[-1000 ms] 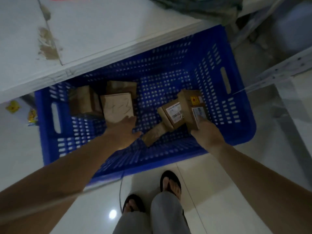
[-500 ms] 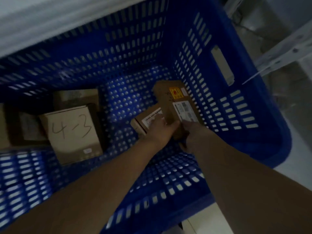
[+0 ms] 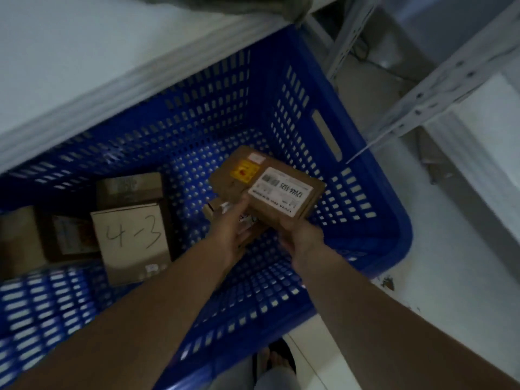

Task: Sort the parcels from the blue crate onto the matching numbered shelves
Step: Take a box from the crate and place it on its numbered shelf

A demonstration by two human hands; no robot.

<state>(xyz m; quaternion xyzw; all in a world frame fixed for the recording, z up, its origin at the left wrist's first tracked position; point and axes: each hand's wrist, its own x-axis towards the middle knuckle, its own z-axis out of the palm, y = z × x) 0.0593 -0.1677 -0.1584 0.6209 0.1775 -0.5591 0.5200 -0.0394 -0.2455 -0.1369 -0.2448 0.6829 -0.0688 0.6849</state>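
Observation:
A blue perforated crate [image 3: 374,209] stands on the floor under a white shelf. My right hand [image 3: 302,237] grips a brown parcel [image 3: 233,187] with a white label and a yellow sticker, raised above the crate's floor. My left hand [image 3: 230,232] reaches under that parcel and closes on a smaller brown parcel [image 3: 209,211], mostly hidden beneath it. At the crate's left lies a pale box marked "4-3" [image 3: 132,240], with a darker box [image 3: 129,190] behind it and more parcels [image 3: 64,237] to its left.
A white shelf board [image 3: 84,66] overhangs the crate's far side. A grey slotted shelf upright [image 3: 439,88] crosses at the right. White floor [image 3: 464,249] lies right of the crate. My feet in sandals [image 3: 275,361] show at the bottom.
My left hand left the "4-3" box and moved right to the smaller parcel. My right hand has lifted the labelled parcel off the crate's floor. The camera pulled back slightly.

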